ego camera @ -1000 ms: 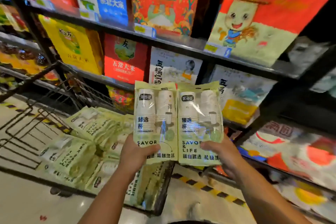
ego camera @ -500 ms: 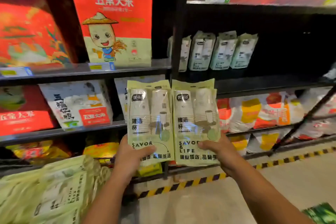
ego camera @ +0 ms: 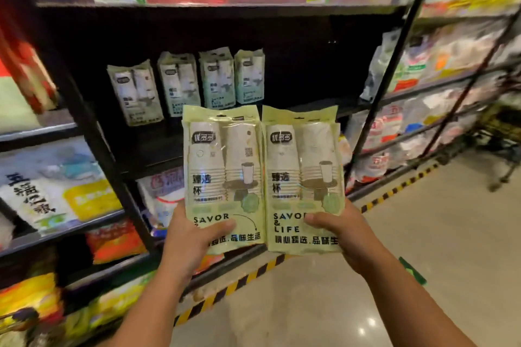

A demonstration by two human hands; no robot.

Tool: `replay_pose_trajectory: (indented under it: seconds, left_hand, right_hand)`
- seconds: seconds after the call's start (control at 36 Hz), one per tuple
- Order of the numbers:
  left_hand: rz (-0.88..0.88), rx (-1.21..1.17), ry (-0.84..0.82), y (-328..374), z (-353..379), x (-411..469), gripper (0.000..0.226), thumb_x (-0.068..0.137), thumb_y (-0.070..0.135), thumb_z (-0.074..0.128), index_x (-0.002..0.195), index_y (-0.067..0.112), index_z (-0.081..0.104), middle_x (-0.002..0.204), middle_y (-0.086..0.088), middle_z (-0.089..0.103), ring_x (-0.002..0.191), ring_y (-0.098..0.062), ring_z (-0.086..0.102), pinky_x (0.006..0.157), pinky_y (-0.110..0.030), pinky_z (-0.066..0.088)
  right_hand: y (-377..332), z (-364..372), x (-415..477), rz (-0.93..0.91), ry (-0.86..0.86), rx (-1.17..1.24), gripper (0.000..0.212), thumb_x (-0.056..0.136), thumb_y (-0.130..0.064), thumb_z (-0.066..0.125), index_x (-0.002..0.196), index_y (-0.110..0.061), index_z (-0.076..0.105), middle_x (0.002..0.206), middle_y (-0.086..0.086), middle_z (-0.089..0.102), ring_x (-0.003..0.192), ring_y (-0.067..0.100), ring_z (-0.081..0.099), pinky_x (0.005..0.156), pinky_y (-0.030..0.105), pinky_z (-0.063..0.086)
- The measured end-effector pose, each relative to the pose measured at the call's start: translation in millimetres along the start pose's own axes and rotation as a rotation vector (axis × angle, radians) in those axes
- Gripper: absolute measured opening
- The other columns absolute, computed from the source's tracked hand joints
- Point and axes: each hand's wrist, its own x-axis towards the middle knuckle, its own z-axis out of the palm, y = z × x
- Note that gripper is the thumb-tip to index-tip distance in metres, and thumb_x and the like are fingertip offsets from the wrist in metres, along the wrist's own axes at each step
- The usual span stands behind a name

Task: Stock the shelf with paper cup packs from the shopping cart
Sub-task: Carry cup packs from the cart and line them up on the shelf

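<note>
I hold two pale green paper cup packs upright and side by side in front of a black shelf (ego camera: 146, 149). My left hand (ego camera: 191, 236) grips the bottom of the left pack (ego camera: 222, 175), thumb across its front. My right hand (ego camera: 341, 231) grips the bottom of the right pack (ego camera: 301, 177) the same way. Several cup packs of the same kind (ego camera: 186, 84) stand in a row at the back of that shelf, left of centre. The shelf's right part is dark and bare. The shopping cart is out of view.
Rice bags (ego camera: 50, 186) fill the shelves to the left and below. More bagged goods (ego camera: 439, 70) sit on the rack to the right. A black upright post (ego camera: 389, 73) splits the two racks. Yellow-black hazard tape (ego camera: 248, 273) lines the floor at the shelf base.
My view has swung right, away from the cart and the rice bags, so the cup shelf now sits straight ahead and closer. Both hands keep the same hold on the two packs.
</note>
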Motion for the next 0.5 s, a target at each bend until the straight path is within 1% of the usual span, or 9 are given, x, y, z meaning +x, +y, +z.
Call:
replay_pose_trajectory:
  seconds: [0.06,0.14,0.19,0.22,0.28,0.31,0.39,0.44,0.5]
  left_hand:
    - [0.014,0.011,-0.05,8,26,8,0.061,0.065,0.015,0.092,0.117,0.028,0.063,0.106,0.009,0.077,0.096,-0.009,0.073,0.085,-0.038,0.057]
    - [0.018,-0.004,-0.114,19,55,25,0.075,0.053,0.035,0.096,0.12,0.026,0.063,0.108,0.006,0.076,0.099,-0.013,0.073,0.087,-0.043,0.057]
    - [0.031,-0.017,-0.144,24,71,38,0.08,0.047,0.043,0.091,0.12,0.024,0.063,0.108,0.004,0.077,0.099,-0.015,0.074,0.087,-0.045,0.057]
    - [0.038,-0.021,-0.161,26,79,45,0.084,0.046,0.046,0.091,0.121,0.023,0.063,0.108,0.004,0.077,0.099,-0.017,0.074,0.087,-0.045,0.057]
    - [0.045,-0.041,-0.179,29,93,60,0.093,0.042,0.054,0.093,0.123,0.021,0.062,0.11,0.001,0.076,0.1,-0.019,0.074,0.086,-0.046,0.057]
    - [0.046,-0.054,-0.184,29,100,69,0.092,0.043,0.054,0.093,0.123,0.02,0.062,0.109,0.0,0.076,0.099,-0.02,0.074,0.086,-0.046,0.057]
    - [0.039,-0.087,-0.221,29,121,97,0.078,0.054,0.047,0.088,0.122,0.021,0.061,0.11,-0.003,0.076,0.099,-0.024,0.074,0.084,-0.047,0.057]
    - [0.029,-0.109,-0.231,27,136,119,0.075,0.053,0.052,0.085,0.119,0.023,0.061,0.106,-0.001,0.077,0.095,-0.024,0.075,0.081,-0.044,0.058]
    - [0.038,-0.124,-0.231,27,152,142,0.078,0.046,0.06,0.084,0.112,0.025,0.062,0.1,0.004,0.077,0.089,-0.02,0.075,0.075,-0.036,0.057]
  right_hand:
    - [-9,-26,-2,-0.022,0.025,0.01,0.051,0.066,-0.008,0.081,0.115,-0.017,0.071,0.109,0.014,0.076,0.1,0.037,0.073,0.086,0.051,0.058]
    - [-17,-59,1,-0.056,0.064,0.018,0.049,0.071,-0.01,0.082,0.118,-0.013,0.069,0.11,0.016,0.075,0.1,0.037,0.073,0.087,0.051,0.059]
    - [-20,-75,6,-0.085,0.097,0.039,0.048,0.076,-0.018,0.081,0.122,-0.013,0.067,0.112,0.016,0.075,0.102,0.037,0.072,0.088,0.052,0.058]
    - [-21,-82,9,-0.099,0.115,0.043,0.054,0.075,-0.028,0.083,0.123,-0.014,0.065,0.112,0.015,0.075,0.103,0.037,0.072,0.088,0.052,0.058]
    - [-25,-94,18,-0.106,0.163,0.04,0.082,0.057,-0.054,0.089,0.124,-0.015,0.064,0.112,0.013,0.075,0.102,0.034,0.073,0.085,0.048,0.059]
    - [-27,-99,23,-0.114,0.184,0.041,0.092,0.048,-0.062,0.09,0.123,-0.015,0.065,0.11,0.011,0.076,0.099,0.032,0.074,0.081,0.044,0.06]
    - [-32,-115,40,-0.127,0.247,0.044,0.1,0.038,-0.071,0.089,0.119,-0.016,0.066,0.104,0.008,0.078,0.093,0.026,0.076,0.069,0.031,0.059]
    - [-35,-127,54,-0.122,0.268,0.028,0.103,0.039,-0.073,0.087,0.122,-0.016,0.065,0.106,0.008,0.077,0.095,0.026,0.075,0.07,0.03,0.059]
    - [-37,-138,72,-0.112,0.286,0.009,0.106,0.04,-0.073,0.087,0.125,-0.016,0.063,0.109,0.007,0.077,0.098,0.026,0.075,0.073,0.03,0.06]
